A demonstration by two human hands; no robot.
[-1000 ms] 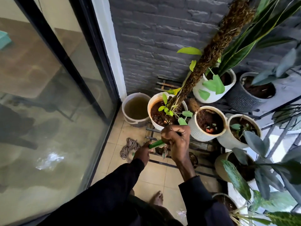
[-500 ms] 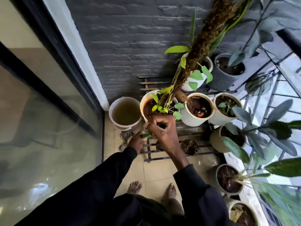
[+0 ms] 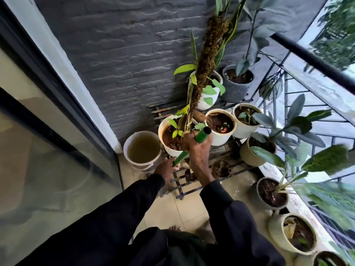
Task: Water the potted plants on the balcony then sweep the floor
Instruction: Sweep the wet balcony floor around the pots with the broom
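Both hands hold a green tubular handle (image 3: 200, 134) that slants from lower left to upper right, its open end up by the pots. My right hand (image 3: 196, 145) grips it near the top. My left hand (image 3: 166, 168) grips it lower down. Its lower end is hidden behind my hands. Just behind stands a white pot (image 3: 167, 137) with wet soil, small green leaves and a tall moss pole (image 3: 208, 58). To its left a white bucket (image 3: 142, 149) holds murky water. More white pots (image 3: 221, 125) sit on a dark metal rack (image 3: 194, 179).
A grey brick wall is behind the pots. A glass sliding door (image 3: 48, 160) runs along the left. A black railing (image 3: 311, 60) and several potted plants (image 3: 272, 192) line the right side. The tiled floor (image 3: 172, 212) lies between, with my bare feet at the bottom.
The green handle has risen and tilted upward; its open top end now shows above my right hand. The view has pulled back and turned right, showing more railing and pots.
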